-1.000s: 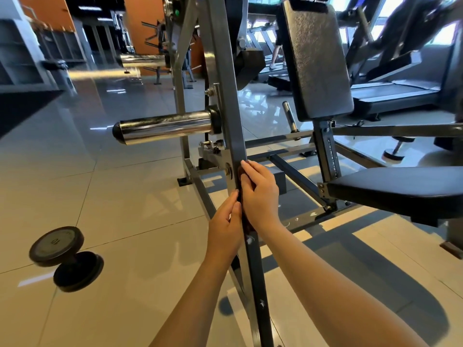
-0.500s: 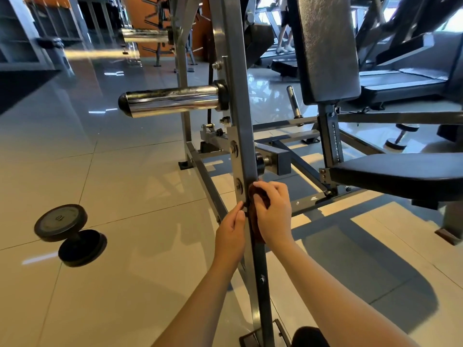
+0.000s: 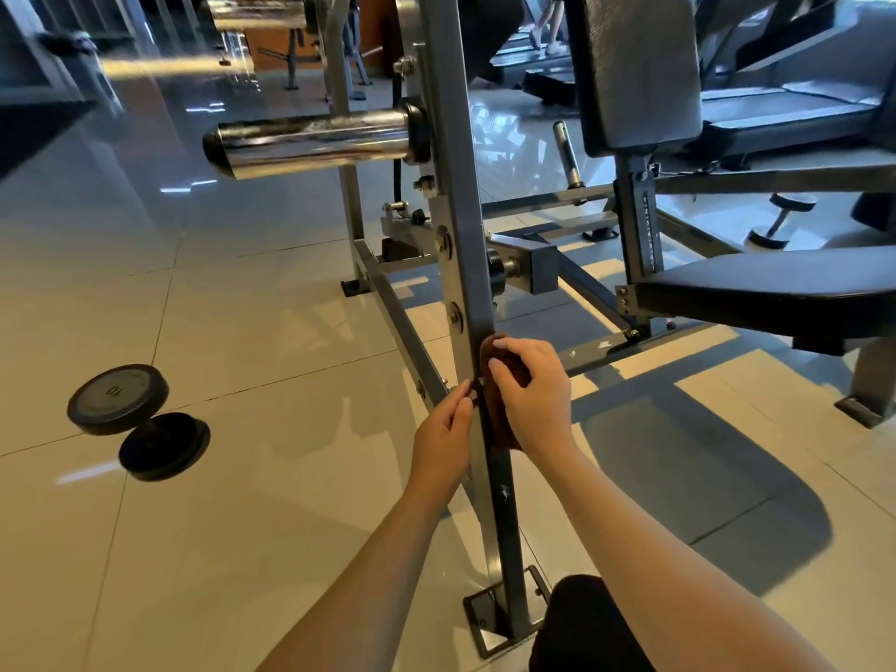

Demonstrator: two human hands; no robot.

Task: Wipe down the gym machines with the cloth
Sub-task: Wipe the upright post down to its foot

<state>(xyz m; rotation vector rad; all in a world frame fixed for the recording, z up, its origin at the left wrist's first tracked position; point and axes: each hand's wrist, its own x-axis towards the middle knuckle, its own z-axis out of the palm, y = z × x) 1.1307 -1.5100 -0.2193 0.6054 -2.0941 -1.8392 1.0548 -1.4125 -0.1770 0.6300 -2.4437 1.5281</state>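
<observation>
Glossy pale floor tiles (image 3: 232, 550) stretch across a gym hall, catching window light, as we look down on two bare forearms reaching from the bottom of the frame to the grey steel post (image 3: 453, 196) of a plate-loaded machine at centre. Our right hand (image 3: 533, 395) has its fingers (image 3: 526, 349) curled round a dark brown cloth (image 3: 495, 346), holding it pressed against the post's right-hand face, just below two round bolts. The cloth shows above the knuckles and again below the heel of the hand. Our left hand (image 3: 439, 431) sits on the opposite side of the post, fingers bent, their tips meeting at the post's near edge beside the cloth. We cannot tell whether they pinch the cloth or only touch the metal. A chrome weight sleeve (image 3: 315, 143) juts leftward from the post in the upper half of the frame. At right, the machine's black seat pad (image 3: 776, 293) and back pad (image 3: 640, 65) stand well apart from the hands. A black dumbbell (image 3: 138, 421) lies on the tiles at left, a second dumbbell (image 3: 780, 218) at right. Treadmills (image 3: 785, 104) line the upper right. The post ends in a foot plate (image 3: 485, 618) at bottom centre, just beside a dark-clad knee (image 3: 586, 628).
</observation>
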